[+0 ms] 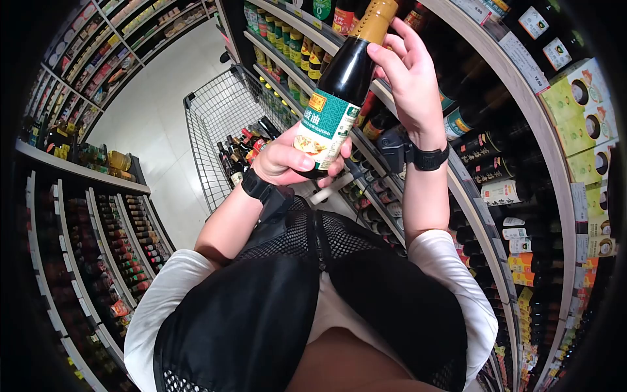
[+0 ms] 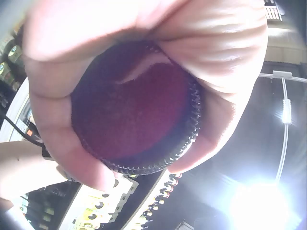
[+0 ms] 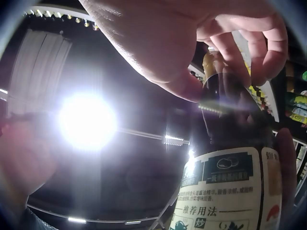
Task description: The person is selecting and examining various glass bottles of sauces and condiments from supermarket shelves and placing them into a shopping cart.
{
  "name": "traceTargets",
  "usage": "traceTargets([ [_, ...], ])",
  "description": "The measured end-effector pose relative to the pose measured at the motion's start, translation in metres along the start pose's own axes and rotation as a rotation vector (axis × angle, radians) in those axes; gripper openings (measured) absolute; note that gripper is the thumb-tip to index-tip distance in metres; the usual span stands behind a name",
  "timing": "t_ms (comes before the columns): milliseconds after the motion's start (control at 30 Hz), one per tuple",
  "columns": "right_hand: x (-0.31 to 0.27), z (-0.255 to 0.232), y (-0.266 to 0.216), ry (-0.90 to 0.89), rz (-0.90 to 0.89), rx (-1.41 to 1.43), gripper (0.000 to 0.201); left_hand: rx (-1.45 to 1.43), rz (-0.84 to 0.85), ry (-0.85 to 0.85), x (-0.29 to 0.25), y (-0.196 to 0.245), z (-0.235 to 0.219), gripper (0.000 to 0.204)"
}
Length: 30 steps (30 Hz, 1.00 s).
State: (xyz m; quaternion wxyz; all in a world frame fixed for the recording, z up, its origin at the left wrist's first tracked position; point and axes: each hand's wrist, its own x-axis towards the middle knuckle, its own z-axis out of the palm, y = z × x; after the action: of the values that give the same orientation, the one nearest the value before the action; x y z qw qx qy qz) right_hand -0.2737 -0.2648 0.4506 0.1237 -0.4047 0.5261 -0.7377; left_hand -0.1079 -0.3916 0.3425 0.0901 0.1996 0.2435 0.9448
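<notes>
A dark soy sauce bottle [image 1: 339,77] with a gold-wrapped neck and a green and white label is held up in front of the chest, leaning to the upper right. Around its lower part my left hand [image 1: 282,159] grips, thumb across the front label. My right hand [image 1: 413,81] pinches the neck just under the gold wrap, thumb on the near side. The left wrist view looks up at the round bottle base [image 2: 136,110], ringed by the palm and fingers. In the right wrist view the back label [image 3: 220,191] with printed text faces the camera.
A wire shopping cart [image 1: 202,117] stands ahead, with several bottles [image 1: 243,149] inside. Shelves of sauce bottles [image 1: 483,157] run close along the right. Boxed goods [image 1: 588,124] sit at the far right. Lower shelves [image 1: 98,228] line the left, beside a pale tiled floor [image 1: 157,124].
</notes>
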Motion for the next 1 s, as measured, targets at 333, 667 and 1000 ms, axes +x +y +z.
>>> traceTargets([
  [333, -0.011, -0.014, -0.007, -0.114, 0.154, -0.066, 0.049, 0.475, 0.066, 0.290, 0.016, 0.002, 0.029, 0.097],
  [667, -0.040, 0.010, 0.013, -0.174, 0.007, -0.014, 0.091, 0.816, 0.275, 0.367, 0.031, -0.007, 0.027, 0.113],
  [1000, -0.035, 0.008, -0.003, 0.059, 0.091, -0.167, 0.053, 0.945, 0.268, 0.407, 0.027, -0.011, 0.027, 0.114],
])
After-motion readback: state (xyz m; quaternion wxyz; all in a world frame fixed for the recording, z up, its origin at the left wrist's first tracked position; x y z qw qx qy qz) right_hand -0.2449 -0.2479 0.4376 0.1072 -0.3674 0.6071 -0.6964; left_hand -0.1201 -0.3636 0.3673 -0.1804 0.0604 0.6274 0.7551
